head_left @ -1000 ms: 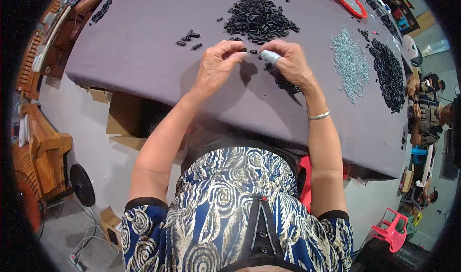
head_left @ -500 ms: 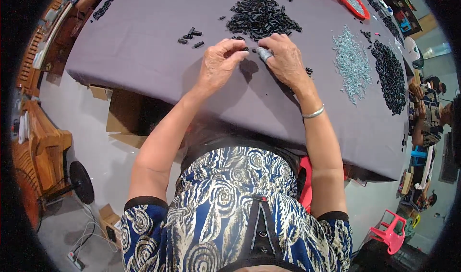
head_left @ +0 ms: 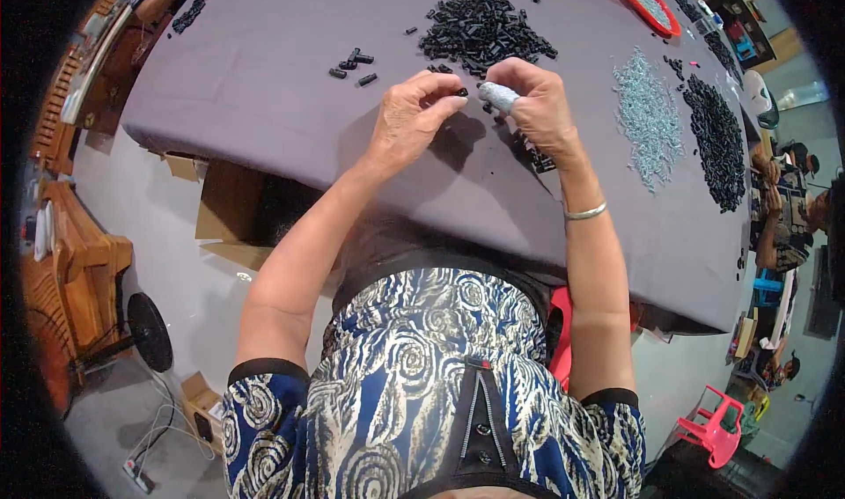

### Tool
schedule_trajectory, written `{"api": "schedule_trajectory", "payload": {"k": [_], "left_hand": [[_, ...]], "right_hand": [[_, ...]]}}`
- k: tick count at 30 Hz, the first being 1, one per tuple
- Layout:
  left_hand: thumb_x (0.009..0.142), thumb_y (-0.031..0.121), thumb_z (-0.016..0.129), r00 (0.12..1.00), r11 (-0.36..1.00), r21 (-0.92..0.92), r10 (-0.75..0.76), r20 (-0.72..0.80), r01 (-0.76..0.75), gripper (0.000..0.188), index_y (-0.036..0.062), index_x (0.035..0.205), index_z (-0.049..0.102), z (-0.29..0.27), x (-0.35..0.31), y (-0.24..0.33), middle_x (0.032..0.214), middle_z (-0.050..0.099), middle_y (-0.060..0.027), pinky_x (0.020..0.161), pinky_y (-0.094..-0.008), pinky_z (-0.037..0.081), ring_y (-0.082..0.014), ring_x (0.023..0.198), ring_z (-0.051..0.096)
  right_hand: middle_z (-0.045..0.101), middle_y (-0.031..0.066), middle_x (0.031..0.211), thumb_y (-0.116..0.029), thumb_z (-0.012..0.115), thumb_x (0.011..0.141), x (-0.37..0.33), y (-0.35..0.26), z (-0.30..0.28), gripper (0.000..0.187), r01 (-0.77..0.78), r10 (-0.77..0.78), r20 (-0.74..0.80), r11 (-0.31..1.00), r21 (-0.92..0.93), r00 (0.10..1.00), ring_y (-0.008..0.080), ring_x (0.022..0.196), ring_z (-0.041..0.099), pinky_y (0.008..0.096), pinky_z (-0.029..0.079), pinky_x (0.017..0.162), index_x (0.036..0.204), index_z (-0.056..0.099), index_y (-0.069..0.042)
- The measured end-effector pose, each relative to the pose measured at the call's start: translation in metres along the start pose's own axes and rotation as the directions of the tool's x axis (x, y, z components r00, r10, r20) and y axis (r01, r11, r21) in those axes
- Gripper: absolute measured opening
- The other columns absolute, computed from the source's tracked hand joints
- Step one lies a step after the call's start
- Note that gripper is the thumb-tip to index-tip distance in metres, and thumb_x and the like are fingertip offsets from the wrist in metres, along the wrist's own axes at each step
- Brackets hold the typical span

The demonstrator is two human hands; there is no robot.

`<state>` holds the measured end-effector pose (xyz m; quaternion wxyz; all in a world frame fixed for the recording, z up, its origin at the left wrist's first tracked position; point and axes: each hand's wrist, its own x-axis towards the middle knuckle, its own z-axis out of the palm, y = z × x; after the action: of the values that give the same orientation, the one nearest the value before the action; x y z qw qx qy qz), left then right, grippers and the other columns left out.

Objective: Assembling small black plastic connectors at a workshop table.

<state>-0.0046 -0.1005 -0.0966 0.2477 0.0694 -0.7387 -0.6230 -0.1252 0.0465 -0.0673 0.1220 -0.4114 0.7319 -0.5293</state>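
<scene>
- Left hand (head_left: 412, 119) pinches 1 black piece (head_left: 462, 92), likely steadying it.
- Right hand (head_left: 541, 107) curls nearby, grip unclear.
- Black pile (head_left: 484, 33) lies toward the table (head_left: 264, 85)'s far edge, probably for reach.

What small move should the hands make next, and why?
Probably ease the right hand slightly toward the left hand: the left pinches a black piece, while the right hovers close by but apart; whether it holds anything is unclear.
</scene>
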Motion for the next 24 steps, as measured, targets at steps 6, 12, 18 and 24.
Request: {"api": "schedule_trajectory", "payload": {"k": [6, 12, 18, 24], "left_hand": [[0.08, 0.006, 0.068, 1.0, 1.0, -0.009, -0.006, 0.017, 0.006, 0.017, 0.0019, 0.096, 0.067, 0.003, -0.004, 0.005, 0.082, 0.061, -0.0009, 0.065, -0.0223, 0.046, -0.0075, 0.073, 0.056], [0.079, 0.006, 0.069, 0.999, 0.999, -0.017, 0.028, 0.024, -0.028, 0.017, 0.0017, 0.096, 0.067, 0.005, -0.006, 0.008, 0.083, 0.061, -0.0014, 0.065, -0.0224, 0.046, -0.0083, 0.074, 0.057], [0.08, 0.005, 0.068, 0.999, 0.999, -0.025, 0.033, 0.026, -0.032, 0.018, 0.0018, 0.097, 0.067, 0.007, -0.006, 0.006, 0.082, 0.061, -0.0022, 0.064, -0.0226, 0.046, -0.0088, 0.073, 0.057], [0.083, 0.001, 0.062, 0.998, 1.0, 0.003, -0.005, 0.058, 0.004, 0.02, -0.0004, 0.102, 0.066, 0.007, -0.008, 0.004, 0.082, 0.056, 0.0023, 0.061, -0.0195, 0.041, -0.0049, 0.071, 0.05]], "right_hand": [[0.059, -0.0031, 0.079, -0.006, 0.061, 0.084, -0.006, -0.012, -0.005, 0.008, -0.21, 0.176, 0.128, 0.919, 0.335, 0.976, 0.0045, 0.066, 0.053, 0.0201, 0.046, 0.056, 0.091, 0.064, -0.006], [0.059, -0.003, 0.08, -0.008, 0.06, 0.086, -0.005, -0.007, -0.003, 0.008, -0.216, 0.162, 0.172, 0.907, 0.361, 0.972, 0.0051, 0.073, 0.054, 0.0207, 0.047, 0.059, 0.091, 0.063, -0.005], [0.059, -0.0032, 0.08, -0.011, 0.062, 0.085, -0.006, -0.007, -0.001, 0.008, -0.211, 0.138, 0.203, 0.893, 0.398, 0.969, 0.0047, 0.071, 0.053, 0.0199, 0.046, 0.058, 0.09, 0.063, -0.005], [0.058, -0.0031, 0.077, -0.014, 0.063, 0.086, -0.006, -0.013, 0.002, 0.008, -0.317, 0.243, 0.23, 0.869, 0.38, 0.942, 0.0044, 0.062, 0.054, 0.0177, 0.045, 0.055, 0.088, 0.061, -0.007]]}}
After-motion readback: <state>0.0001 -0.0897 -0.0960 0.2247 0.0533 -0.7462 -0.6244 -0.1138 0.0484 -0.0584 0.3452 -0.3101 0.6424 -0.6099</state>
